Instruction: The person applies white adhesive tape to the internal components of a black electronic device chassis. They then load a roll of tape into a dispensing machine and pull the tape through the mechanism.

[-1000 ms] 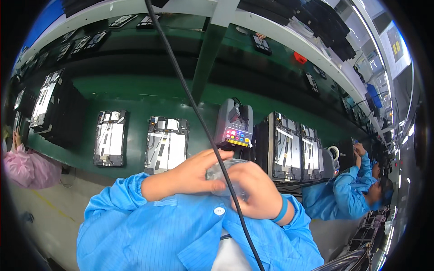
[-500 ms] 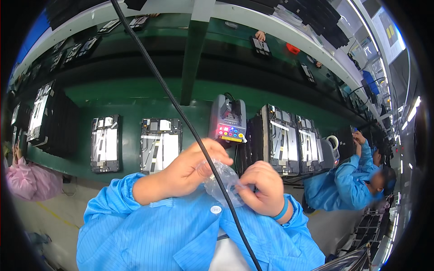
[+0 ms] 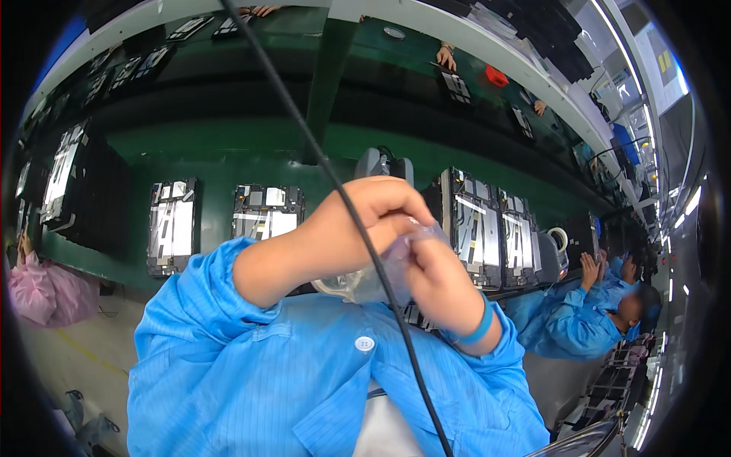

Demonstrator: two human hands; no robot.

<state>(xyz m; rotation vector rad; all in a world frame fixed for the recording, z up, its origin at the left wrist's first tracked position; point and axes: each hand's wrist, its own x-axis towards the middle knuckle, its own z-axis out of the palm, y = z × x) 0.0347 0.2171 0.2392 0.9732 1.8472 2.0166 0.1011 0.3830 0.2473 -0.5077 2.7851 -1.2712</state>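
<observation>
My left hand and my right hand meet in front of my chest, both with curled fingers. Between them they pinch the upper part of a clear plastic bag, which hangs crumpled below the fingers. A pale curved rim shows low at the bag's left side; whether it lies inside the bag I cannot tell. Past my left forearm lies an opened tablet-like device, partly covered by the arm. Behind my hands stands a grey tape dispenser, its front hidden by them.
Another opened device lies left on the green bench. Stacks of devices stand far left and right. A black cable crosses in front of me. Co-workers in blue and pink sit either side.
Both hands have risen and come together at the bag, the left moving up and right. They now cover most of the dispenser. The view has shifted slightly.
</observation>
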